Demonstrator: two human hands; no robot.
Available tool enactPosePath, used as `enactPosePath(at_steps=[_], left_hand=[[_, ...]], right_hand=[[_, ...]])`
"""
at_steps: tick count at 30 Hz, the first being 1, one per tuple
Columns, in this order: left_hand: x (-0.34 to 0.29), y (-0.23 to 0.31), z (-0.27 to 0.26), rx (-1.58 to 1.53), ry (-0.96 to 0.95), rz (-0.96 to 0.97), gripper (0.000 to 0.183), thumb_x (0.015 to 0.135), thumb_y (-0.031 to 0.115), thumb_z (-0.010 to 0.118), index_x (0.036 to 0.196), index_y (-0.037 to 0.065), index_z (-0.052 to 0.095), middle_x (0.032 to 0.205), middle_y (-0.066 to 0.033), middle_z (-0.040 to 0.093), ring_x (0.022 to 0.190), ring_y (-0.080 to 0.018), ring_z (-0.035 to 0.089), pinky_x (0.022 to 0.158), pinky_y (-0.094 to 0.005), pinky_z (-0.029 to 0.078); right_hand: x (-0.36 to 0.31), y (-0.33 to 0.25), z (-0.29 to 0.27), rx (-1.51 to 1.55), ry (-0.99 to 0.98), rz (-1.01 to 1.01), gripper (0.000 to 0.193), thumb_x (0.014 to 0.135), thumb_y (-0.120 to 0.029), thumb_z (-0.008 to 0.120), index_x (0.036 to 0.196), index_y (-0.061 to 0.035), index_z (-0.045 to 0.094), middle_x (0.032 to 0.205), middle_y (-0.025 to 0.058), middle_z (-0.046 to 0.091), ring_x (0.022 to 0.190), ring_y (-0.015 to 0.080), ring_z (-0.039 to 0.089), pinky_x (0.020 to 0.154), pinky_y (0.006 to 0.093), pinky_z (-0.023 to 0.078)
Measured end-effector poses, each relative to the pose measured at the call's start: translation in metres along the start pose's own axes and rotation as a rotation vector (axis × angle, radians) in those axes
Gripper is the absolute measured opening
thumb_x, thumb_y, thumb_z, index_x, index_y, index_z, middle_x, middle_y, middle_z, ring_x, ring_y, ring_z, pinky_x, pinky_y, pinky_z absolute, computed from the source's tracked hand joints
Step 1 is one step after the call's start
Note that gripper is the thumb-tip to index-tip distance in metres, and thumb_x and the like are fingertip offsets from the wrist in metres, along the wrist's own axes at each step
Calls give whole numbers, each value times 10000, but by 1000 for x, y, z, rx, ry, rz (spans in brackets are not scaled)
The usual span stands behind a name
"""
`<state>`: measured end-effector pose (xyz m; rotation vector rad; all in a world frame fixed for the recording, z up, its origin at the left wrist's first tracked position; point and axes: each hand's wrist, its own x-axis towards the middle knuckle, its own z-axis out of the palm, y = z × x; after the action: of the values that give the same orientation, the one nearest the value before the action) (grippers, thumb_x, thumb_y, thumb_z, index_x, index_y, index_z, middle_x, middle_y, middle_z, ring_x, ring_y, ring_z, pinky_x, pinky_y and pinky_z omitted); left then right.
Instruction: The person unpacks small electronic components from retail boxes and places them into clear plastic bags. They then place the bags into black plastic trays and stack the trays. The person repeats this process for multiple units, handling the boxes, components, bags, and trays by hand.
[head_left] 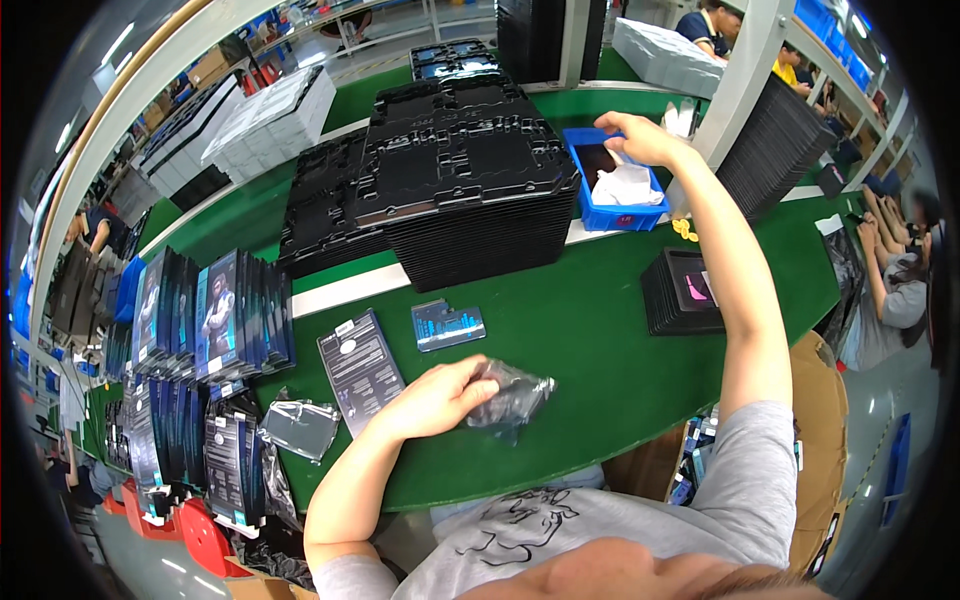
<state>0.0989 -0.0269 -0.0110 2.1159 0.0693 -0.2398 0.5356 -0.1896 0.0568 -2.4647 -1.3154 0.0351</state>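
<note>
My left hand [440, 398] presses a crinkled plastic bag [512, 397] near the worktop's [590, 360] front edge, fingers curled on it; my right hand [640, 138] reaches into the far blue bin [612, 215], fingers loosely open.

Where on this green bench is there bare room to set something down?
Bare green table lies between the left hand with its clear plastic bag and the small black stack. The left side, with upright boxes, and the back, with black trays, are crowded.
</note>
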Motion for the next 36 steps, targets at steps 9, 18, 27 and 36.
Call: enactPosePath(at_steps=[9,18,27,36], left_hand=[[4,-15,-16,-700,547,69,186,915,93,647,1053,-24,606,918,-51,667,800,-107,615,770,-264,503],[0,-13,-4,-552,315,266,103,905,80,654,973,16,611,987,-50,654,912,-117,597,845,-294,492],[-14,1,-20,-471,657,355,73,876,26,667,915,15,607,890,-69,678,824,-121,636,768,-273,521],[-221,-31,-31,-340,1709,640,320,955,92,589,1246,12,483,1014,-117,627,930,-218,618,823,-344,528]], right_hand=[[-104,-156,-22,92,25,-197,140,941,-124,514,1049,-35,525,824,157,632,806,329,627,739,396,491],[-138,-233,125,1265,-264,-352,434,1033,-333,476,1259,10,617,1441,139,463,1281,238,500,1064,369,414],[-130,-227,138,1373,-265,-389,637,982,-446,546,1473,-72,388,1384,90,526,1274,221,477,1043,384,411],[-138,-200,165,192,42,-473,486,796,-231,758,1226,-62,607,1278,124,569,1207,299,513,1017,393,429]])
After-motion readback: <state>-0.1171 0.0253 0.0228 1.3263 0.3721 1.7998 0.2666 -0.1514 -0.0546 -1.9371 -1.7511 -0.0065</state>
